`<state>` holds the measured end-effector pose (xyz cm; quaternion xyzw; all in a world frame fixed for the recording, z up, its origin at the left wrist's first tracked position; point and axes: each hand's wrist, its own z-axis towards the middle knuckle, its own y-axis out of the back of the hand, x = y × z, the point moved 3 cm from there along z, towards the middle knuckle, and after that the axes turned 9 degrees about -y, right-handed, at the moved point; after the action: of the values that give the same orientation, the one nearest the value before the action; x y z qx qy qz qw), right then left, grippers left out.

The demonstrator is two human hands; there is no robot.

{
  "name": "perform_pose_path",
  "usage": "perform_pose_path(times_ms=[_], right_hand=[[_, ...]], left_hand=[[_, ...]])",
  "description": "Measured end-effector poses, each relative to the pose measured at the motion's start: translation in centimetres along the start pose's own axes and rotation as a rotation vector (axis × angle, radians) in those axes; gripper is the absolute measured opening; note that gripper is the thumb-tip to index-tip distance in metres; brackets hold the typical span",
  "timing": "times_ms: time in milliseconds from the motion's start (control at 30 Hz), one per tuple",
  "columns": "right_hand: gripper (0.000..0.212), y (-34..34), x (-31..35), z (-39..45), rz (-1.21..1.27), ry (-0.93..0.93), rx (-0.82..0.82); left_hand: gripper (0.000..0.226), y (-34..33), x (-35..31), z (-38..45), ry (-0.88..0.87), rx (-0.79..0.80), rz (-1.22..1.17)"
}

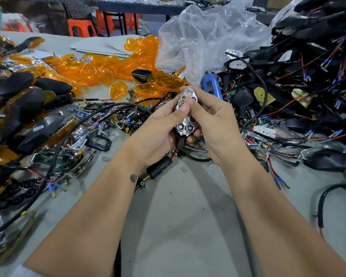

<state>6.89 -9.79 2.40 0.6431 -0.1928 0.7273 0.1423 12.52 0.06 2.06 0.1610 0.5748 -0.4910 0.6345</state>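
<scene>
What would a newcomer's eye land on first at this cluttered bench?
First, in the middle, the left hand grips a small chrome lamp part while the right hand pinches its upper end. Next come the heap of bright orange lenses at the upper left and the tangle of black housings with red wires piled on the right, beside a crumpled clear plastic bag.

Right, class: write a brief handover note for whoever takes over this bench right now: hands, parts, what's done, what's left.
Left hand: cradles the chrome teardrop-shaped reflector unit from below, thumb on its face.
Right hand: pinch grip on the unit's upper end.
Its black ribbed stem and wires trail below the left wrist.
Done: an LED board sits in the reflector.
Left: no lens on it, likely next; orange plastic lenses lie piled far left, blue screwdriver behind the hands.
</scene>
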Motion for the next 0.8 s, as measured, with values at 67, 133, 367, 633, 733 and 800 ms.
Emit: perform_pose_path(times_ms=[67, 133, 367, 633, 733, 800], right_hand=[[0.022, -0.03, -0.05, 0.10, 0.007, -0.035, 0.006], [0.028, -0.23, -0.04, 0.18, 0.073, -0.085, 0.049], [0.034, -0.54, -0.36, 0.52, 0.188, -0.106, 0.156], [0.025, -0.70, 0.27, -0.13, -0.034, 0.006, 0.031], [0.029, -0.81, 0.44, -0.39, -0.039, 0.026, 0.008], [0.029, -0.87, 0.52, -0.45, -0.031, 0.028, 0.007]], left_hand=[[0.046, 0.03, -0.02, -0.11, 0.005, 0.005, -0.024], [0.035, 0.08, -0.09, -0.13, -0.004, -0.003, -0.054], [0.025, 0.53, -0.44, 0.15, 0.005, -0.024, -0.060], [0.037, 0.56, -0.53, -0.04, 0.006, -0.016, 0.011], [0.031, 0.47, -0.54, -0.11, -0.006, -0.013, 0.033], [0.030, 0.41, -0.46, -0.17, -0.016, -0.026, 0.041]])
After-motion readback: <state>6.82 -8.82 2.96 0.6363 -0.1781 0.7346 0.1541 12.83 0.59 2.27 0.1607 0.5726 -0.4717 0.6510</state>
